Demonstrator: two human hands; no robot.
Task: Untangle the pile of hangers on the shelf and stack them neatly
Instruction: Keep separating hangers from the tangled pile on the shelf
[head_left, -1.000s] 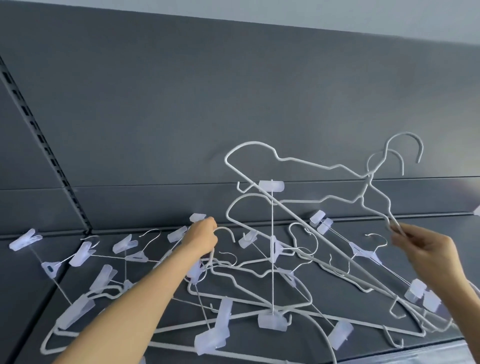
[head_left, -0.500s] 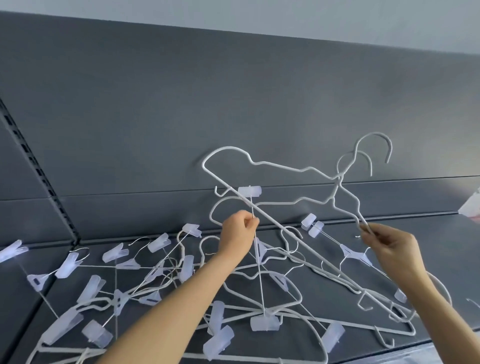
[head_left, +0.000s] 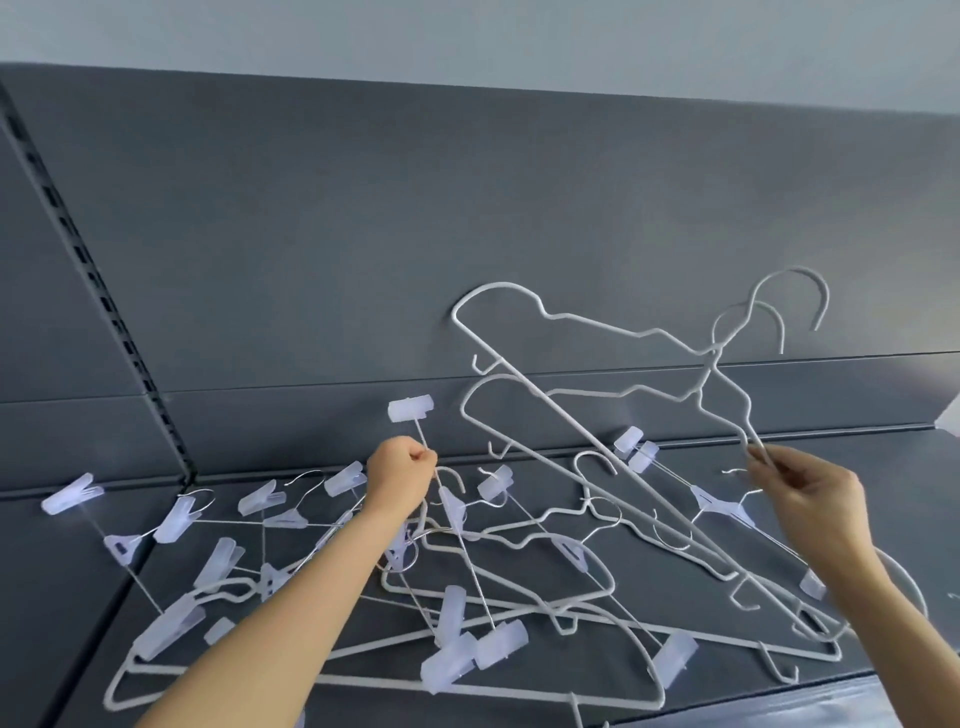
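A tangle of white wire hangers (head_left: 519, 540) and thin clip hangers with translucent clips lies spread over the dark grey shelf (head_left: 675, 670). My left hand (head_left: 402, 475) grips the thin rod of a clip hanger (head_left: 457, 525), just below its upper clip (head_left: 410, 408); the rod slants down to a lower clip (head_left: 501, 644). My right hand (head_left: 810, 493) pinches the sloping arm of two white hangers (head_left: 613, 431) held together, lifted and tilted, hooks up at the right, their lower ends resting among the pile.
The shelf's grey back panel (head_left: 467, 218) rises close behind the pile. A slotted upright (head_left: 104, 306) runs down at the left. More clip hangers (head_left: 218, 525) lie scattered at the left. The shelf's front edge (head_left: 779, 696) is at the lower right.
My left hand has pulled the clip hanger's rod left, off the two raised white hangers, and tilted it. My right hand still holds the white pair up.
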